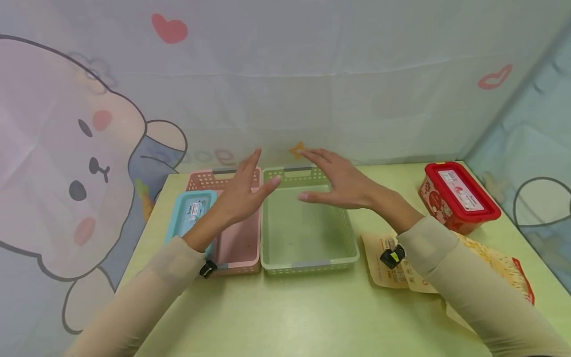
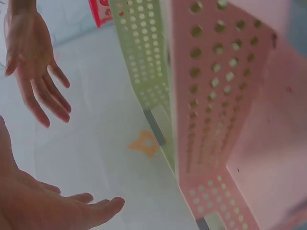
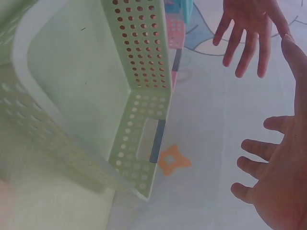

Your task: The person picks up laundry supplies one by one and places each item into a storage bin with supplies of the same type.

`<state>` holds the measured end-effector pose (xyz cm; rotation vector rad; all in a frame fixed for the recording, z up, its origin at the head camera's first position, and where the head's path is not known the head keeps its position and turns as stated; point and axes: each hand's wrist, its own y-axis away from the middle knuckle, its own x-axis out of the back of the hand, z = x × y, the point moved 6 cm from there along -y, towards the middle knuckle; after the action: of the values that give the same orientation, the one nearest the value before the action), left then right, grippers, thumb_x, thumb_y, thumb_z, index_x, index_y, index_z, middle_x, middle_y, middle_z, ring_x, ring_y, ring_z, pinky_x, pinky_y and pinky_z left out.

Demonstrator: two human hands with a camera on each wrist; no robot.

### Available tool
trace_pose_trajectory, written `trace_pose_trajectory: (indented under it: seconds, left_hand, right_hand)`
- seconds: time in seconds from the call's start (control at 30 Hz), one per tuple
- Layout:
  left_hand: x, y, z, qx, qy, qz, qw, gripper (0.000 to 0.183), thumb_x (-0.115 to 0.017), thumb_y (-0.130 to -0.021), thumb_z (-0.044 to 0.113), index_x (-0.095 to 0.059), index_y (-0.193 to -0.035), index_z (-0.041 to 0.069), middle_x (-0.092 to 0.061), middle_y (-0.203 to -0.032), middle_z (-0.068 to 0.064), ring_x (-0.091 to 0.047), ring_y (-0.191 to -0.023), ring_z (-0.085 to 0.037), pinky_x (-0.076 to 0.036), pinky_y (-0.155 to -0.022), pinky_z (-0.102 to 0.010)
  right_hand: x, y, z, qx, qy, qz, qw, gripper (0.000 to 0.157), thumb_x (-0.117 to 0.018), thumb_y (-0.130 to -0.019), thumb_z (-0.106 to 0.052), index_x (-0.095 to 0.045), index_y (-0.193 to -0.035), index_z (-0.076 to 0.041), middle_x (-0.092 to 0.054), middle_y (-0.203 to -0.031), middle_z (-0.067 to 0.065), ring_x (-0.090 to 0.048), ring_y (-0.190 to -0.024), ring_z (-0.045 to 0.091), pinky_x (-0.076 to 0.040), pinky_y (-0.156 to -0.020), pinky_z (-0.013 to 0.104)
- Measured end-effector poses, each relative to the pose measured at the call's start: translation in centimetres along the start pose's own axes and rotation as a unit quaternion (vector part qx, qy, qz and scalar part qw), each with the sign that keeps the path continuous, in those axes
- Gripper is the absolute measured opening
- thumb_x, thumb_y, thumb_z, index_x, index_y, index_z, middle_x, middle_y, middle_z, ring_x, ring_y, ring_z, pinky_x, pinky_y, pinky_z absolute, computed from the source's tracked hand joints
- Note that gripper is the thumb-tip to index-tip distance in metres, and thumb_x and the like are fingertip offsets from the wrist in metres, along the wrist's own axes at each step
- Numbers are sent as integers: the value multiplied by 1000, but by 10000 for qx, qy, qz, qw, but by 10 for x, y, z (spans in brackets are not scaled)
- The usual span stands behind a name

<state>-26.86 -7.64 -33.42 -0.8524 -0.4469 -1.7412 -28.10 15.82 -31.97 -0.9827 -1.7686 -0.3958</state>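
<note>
Both hands hover over two baskets standing side by side on the table, and neither holds anything. My left hand [image 1: 243, 193] has its fingers extended above the pink basket [image 1: 241, 248]. Over the back right of the green basket [image 1: 308, 228] is my right hand [image 1: 343, 183], its fingers stretched toward the left. The palms face each other across a gap, as the left wrist view shows with the right hand [image 2: 33, 67] opposite. A light blue lidded box [image 1: 193, 210] sits at the pink basket's left side, partly hidden by the left forearm. Inside the green basket only its bare floor shows.
A red lidded tub [image 1: 461, 196] stands at the back right of the table [image 1: 285, 312]. Nearer me, tan and yellow packages [image 1: 385, 263] lie partly under the right forearm. A printed cloth [image 1: 285, 99] hangs behind the table, with another at the right.
</note>
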Motion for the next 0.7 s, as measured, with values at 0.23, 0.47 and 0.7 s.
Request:
trace_pose_trajectory:
  seconds: [0.23,0.47,0.7]
  left_hand:
    - [-9,-3,10,-94,270,-56,9996,96,-39,-99,81,-1,-171,30,-9,-177,-10,-16,-161,-36,-22,-123,-67]
    - [-19,-7,19,89,1109,-362,9931,91,-38,-104,74,-4,-172,25,-11,-177,-3,-19,-161,-29,-25,-124,-60]
    - [-33,-10,31,526,2227,-608,9716,82,-36,-108,69,-6,-172,27,-18,-176,-1,-29,-158,-32,-27,-125,-55]
  right_hand:
    - [9,6,3,-227,-315,-64,9992,98,-64,-95,-68,-23,-170,-21,-24,-174,8,-21,-159,33,-24,-123,62]
    - [18,16,12,-279,-725,-121,9969,93,-62,-99,-65,-22,-170,-22,-24,-174,5,-20,-160,29,-23,-125,61]
    - [25,26,26,-469,-1411,-240,9886,82,-60,-104,-57,-23,-170,-27,-24,-174,-2,-21,-160,26,-23,-124,63]
